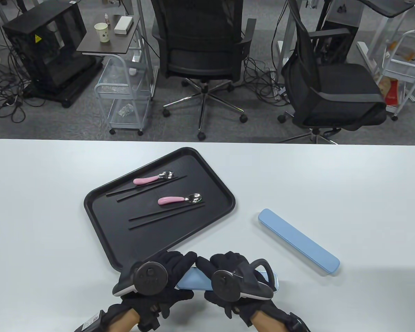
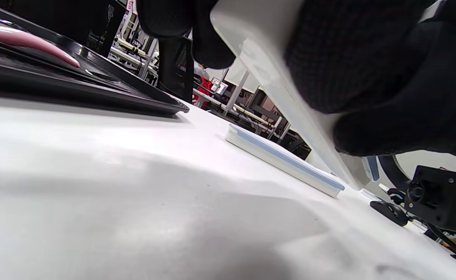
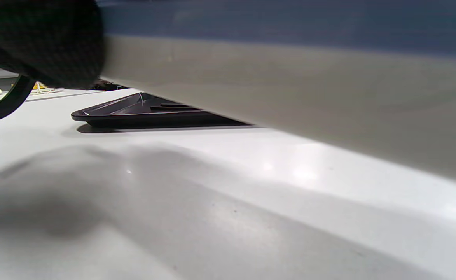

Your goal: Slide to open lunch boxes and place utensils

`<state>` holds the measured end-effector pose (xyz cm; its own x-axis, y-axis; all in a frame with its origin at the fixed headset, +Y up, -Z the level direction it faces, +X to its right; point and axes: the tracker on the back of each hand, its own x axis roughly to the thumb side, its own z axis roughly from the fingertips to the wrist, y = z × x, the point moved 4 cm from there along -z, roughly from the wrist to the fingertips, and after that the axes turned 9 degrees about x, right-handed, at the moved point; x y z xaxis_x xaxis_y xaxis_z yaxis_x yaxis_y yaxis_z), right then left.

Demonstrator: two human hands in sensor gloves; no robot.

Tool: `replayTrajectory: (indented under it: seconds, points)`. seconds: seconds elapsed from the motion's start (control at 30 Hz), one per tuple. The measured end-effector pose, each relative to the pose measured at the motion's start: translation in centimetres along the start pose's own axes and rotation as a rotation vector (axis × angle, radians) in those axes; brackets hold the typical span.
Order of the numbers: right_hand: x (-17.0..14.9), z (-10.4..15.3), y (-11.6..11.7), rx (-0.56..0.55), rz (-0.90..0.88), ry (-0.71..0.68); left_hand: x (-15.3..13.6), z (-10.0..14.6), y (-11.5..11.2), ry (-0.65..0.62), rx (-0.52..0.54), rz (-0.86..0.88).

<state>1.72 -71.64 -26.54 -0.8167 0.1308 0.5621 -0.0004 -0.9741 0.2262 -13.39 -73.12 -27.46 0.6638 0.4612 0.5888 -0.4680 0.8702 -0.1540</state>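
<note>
Both hands, left hand and right hand, grip one blue lunch box (lifted off the table). A second box lies right of the grip; beyond it, the tray holds two spoons and two chopstick pairs.

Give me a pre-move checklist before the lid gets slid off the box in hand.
1. Both hands grip the held lunch box, left hand and right hand: ok.
2. Held box lifted off the table, per the wrist views: ok.
3. Lid already slid open: cannot tell, gloves cover it.
4. Utensils wait on the black tray, spoon, fork and chopsticks: ok.
5. Second lunch box lies closed, apart from the hands: ok.
</note>
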Motion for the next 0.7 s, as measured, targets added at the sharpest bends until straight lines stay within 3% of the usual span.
replayTrajectory:
  seconds: [0.27, 0.33, 0.7]
  points:
    - [-0.5, 0.1, -0.2, 0.000, -0.002, 0.012, -0.1, -0.2, 0.3, 0.007, 0.009, 0.010]
    - [-1.5, 0.4, -0.3, -0.006, 0.048, 0.049, -0.8, 0.0, 0.9, 0.027, 0.025, -0.021]
    - [-6.5, 0.8, 0.3, 0.034, -0.040, 0.166, -4.4, 0.9, 3.0, 0.140, 0.034, 0.013]
